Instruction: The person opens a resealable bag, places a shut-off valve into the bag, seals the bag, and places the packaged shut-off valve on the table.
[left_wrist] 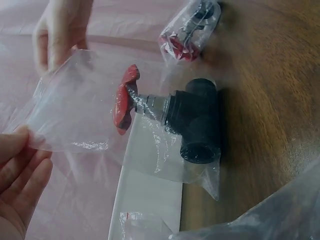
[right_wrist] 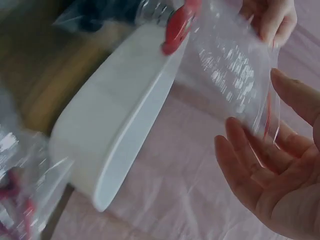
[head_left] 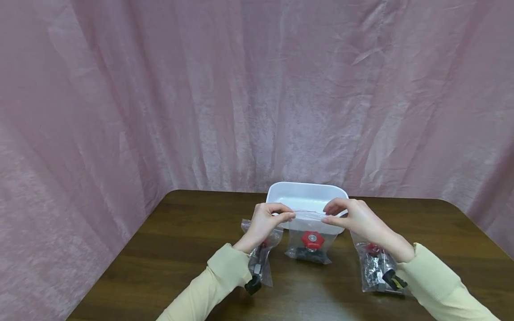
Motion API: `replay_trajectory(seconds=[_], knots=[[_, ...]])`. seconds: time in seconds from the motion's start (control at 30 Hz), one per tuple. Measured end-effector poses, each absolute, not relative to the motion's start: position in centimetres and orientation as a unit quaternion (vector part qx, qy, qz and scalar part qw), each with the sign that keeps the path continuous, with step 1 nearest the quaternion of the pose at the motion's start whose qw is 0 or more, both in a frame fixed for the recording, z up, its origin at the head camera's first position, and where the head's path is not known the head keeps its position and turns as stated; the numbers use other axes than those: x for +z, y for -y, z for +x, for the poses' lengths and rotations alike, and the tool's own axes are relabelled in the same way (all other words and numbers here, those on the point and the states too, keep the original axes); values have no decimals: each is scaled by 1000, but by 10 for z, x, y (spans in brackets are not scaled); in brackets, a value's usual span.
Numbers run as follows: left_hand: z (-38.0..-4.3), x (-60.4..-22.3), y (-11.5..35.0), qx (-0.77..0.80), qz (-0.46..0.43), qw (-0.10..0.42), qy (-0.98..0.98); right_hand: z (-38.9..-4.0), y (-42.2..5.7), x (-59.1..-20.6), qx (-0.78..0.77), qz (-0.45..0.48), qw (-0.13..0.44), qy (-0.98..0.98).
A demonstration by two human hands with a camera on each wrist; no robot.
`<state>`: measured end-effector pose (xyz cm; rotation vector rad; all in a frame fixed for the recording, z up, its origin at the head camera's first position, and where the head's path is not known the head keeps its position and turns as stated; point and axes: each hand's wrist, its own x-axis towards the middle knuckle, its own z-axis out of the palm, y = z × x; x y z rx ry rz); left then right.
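A clear zip bag [head_left: 295, 240] stands upright on the table, its mouth raised. In it is a valve with a red handwheel [head_left: 312, 240] and a dark tee-shaped body [left_wrist: 197, 122]. My left hand [head_left: 271, 220] pinches one upper corner of this bag between thumb and fingers. At the opposite upper corner is my right hand [head_left: 353, 218], its thumb and fingers spread apart around the bag's edge. The red zip line [right_wrist: 268, 112] runs near that edge. Behind the bag sits a white plastic bin [head_left: 307, 189].
Another bagged valve [head_left: 261, 258] lies by my left forearm, partly hidden by it. A third bagged valve [head_left: 377, 269] with a red handwheel lies by my right wrist. The brown wooden table [head_left: 192, 249] meets a pink curtain [head_left: 257, 98] at the back.
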<state>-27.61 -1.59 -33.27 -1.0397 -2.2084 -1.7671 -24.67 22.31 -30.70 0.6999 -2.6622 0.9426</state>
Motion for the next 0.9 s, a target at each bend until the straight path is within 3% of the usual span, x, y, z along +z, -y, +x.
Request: replay_trajectory(seconds=[0.27,0.9], knots=[[-278,-333,14,-594,-358,34,720,-258,-190,-309,305,290,127,898],[-270,-326,17,-525,-395,112,745,-266,-175,-314,270,339,217,875]])
